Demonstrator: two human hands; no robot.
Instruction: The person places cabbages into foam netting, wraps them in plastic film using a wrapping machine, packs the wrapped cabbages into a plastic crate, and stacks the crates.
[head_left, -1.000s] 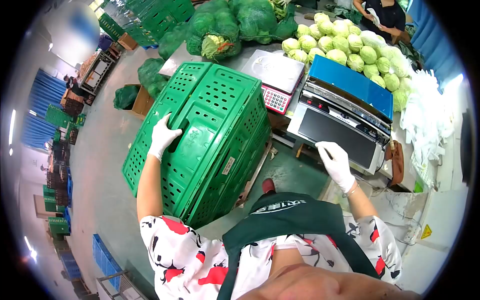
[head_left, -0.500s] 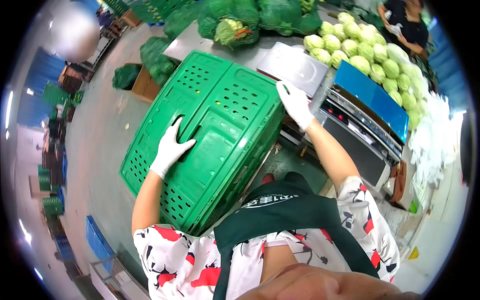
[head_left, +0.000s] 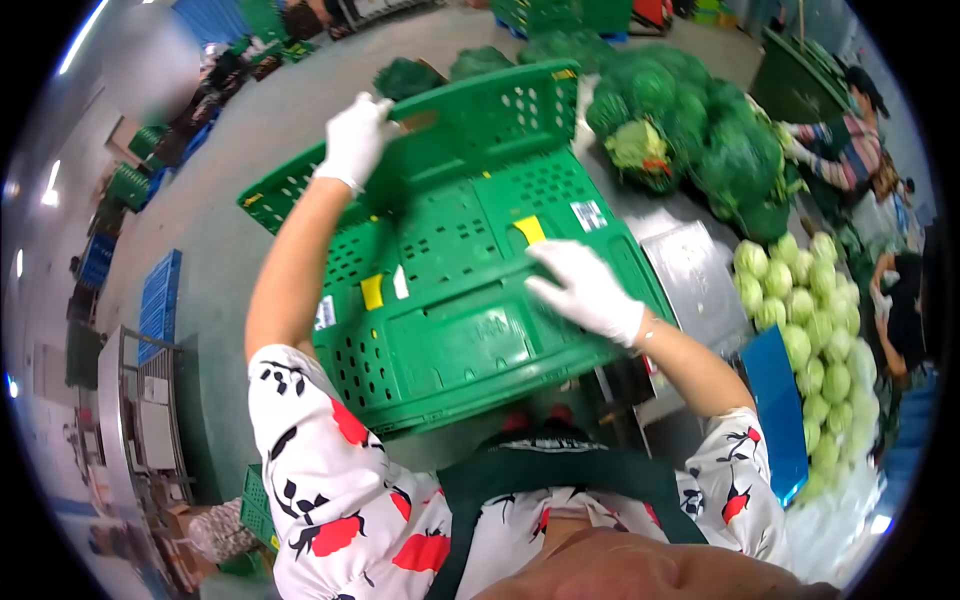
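Note:
In front of me is a green folding plastic crate point(head_left: 465, 345), its far side panel point(head_left: 545, 112) raised and the near panel lying folded down. My left hand point(head_left: 355, 145), in a white glove, is closed on the top edge of the raised panel near its handle slot. Over the right part of the crate, my gloved right hand point(head_left: 588, 290) is open with its fingers spread; whether it touches the plastic I cannot tell. A yellow tag point(head_left: 529, 230) shows just beyond its fingertips. Another yellow tag point(head_left: 372, 292) and a white label point(head_left: 588, 215) are on the crate.
Net bags of cabbages point(head_left: 650, 100) lie beyond the crate to the right. Right of it are a metal plate point(head_left: 697, 275), a blue panel point(head_left: 775, 410) and a pile of cabbages point(head_left: 820, 350). Two other people are at the far right. A blue pallet point(head_left: 160, 300) stands at left.
The crate's far panel has swung up from the folded stack, exposing the inside. My left hand has moved to its top edge; my right hand has left the crate's corner. The view has turned.

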